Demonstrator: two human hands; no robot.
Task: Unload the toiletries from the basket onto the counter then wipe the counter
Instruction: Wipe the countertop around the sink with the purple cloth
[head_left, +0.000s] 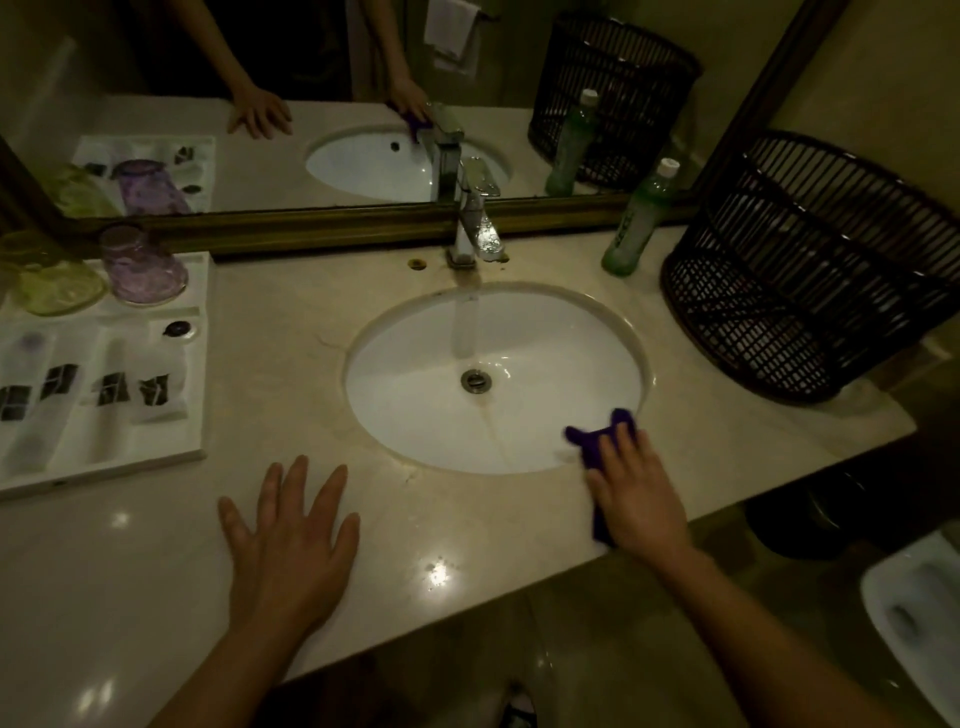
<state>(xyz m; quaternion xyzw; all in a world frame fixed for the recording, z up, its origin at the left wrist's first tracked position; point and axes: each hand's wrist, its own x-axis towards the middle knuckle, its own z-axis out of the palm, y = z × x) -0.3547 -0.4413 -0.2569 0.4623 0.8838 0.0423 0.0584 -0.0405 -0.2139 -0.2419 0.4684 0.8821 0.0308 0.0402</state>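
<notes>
My right hand (641, 486) presses flat on a purple cloth (597, 441) at the sink's front right rim, on the beige marble counter (291, 332). My left hand (291, 535) rests flat on the counter near the front edge, fingers spread, holding nothing. A dark woven basket (810, 270) lies tilted at the right end of the counter. A green bottle (636, 223) with a white cap stands upright to the left of the basket, by the mirror frame.
A white oval sink (415, 405) sits mid-counter with a chrome faucet (475, 218) behind it. A white tray (156, 457) at the left holds sachets, a purple cup (143, 267) and a green dish (57, 286). A mirror backs the counter. A toilet (914, 613) is at lower right.
</notes>
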